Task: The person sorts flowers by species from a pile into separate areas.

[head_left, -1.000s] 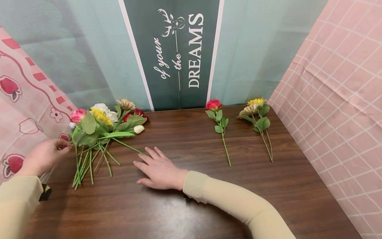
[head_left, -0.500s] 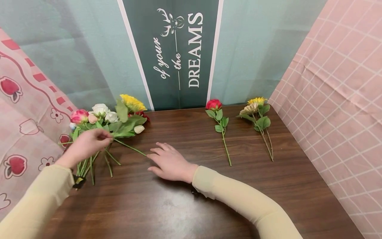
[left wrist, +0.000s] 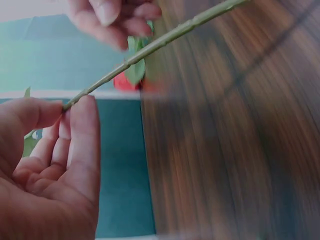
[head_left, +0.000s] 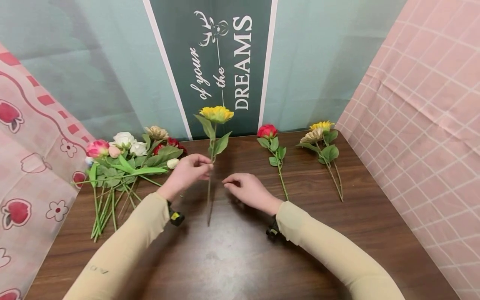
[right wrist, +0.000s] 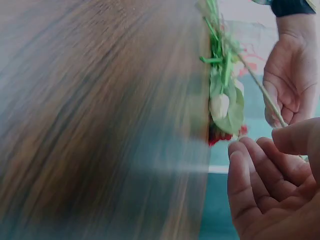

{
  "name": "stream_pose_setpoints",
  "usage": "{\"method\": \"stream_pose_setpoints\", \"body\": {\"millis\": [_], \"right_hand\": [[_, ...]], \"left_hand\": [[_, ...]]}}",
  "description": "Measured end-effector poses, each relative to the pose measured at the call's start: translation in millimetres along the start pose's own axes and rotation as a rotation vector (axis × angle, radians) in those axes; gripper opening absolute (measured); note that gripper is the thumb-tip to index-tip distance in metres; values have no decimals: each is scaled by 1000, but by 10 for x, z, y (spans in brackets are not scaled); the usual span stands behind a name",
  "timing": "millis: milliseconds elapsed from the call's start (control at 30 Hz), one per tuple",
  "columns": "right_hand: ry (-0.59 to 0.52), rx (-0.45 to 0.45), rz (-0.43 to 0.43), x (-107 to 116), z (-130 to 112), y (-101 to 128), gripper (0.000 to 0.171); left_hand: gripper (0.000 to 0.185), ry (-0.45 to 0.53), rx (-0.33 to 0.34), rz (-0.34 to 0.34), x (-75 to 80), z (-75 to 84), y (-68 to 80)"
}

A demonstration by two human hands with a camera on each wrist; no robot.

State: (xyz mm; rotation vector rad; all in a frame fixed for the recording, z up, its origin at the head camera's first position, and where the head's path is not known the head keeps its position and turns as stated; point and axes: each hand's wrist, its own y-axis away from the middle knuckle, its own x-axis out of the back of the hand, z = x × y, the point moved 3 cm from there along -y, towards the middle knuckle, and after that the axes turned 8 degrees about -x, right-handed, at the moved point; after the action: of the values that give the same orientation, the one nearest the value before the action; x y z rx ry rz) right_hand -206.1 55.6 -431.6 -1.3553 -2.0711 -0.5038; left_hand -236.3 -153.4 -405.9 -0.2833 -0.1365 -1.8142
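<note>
Thumb and fingers of my left hand [head_left: 189, 173] pinch the stem of a yellow sunflower [head_left: 216, 114] just below its green leaves. The flower stands upright over the middle of the table, its bare stem [left wrist: 160, 42] running down past the hand. To the right of that stem is my right hand [head_left: 249, 191], its fingers loosely bent and holding nothing; the right wrist view shows a gap between thumb and fingers [right wrist: 242, 185]. A pile of artificial flowers [head_left: 123, 166], with pink, white, tan and red heads, lies to the left.
A red rose [head_left: 267, 131] lies on the brown wooden table [head_left: 232, 258] right of centre. Farther right lie a tan flower [head_left: 313, 136] and another sunflower [head_left: 321, 126], their stems side by side. Cloths hang at the back and both sides.
My left hand has lifted the sunflower out of the left pile and carried it right to the middle, now upright. My right hand has moved right, off the table near the pile, and its fingers have bent.
</note>
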Motion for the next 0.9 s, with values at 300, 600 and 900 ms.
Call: {"method": "stream_pose_setpoints", "body": {"millis": [300, 600, 900], "right_hand": [[-328, -185, -64, 187, 257, 128, 27], [-408, -237, 40, 315, 389, 196, 17], [-302, -208, 105, 682, 659, 355, 16]], "left_hand": [[24, 220, -28, 80, -560, 64, -254], [21, 288, -50, 115, -844, 96, -292], [42, -62, -219, -84, -1210, 176, -213]]}}
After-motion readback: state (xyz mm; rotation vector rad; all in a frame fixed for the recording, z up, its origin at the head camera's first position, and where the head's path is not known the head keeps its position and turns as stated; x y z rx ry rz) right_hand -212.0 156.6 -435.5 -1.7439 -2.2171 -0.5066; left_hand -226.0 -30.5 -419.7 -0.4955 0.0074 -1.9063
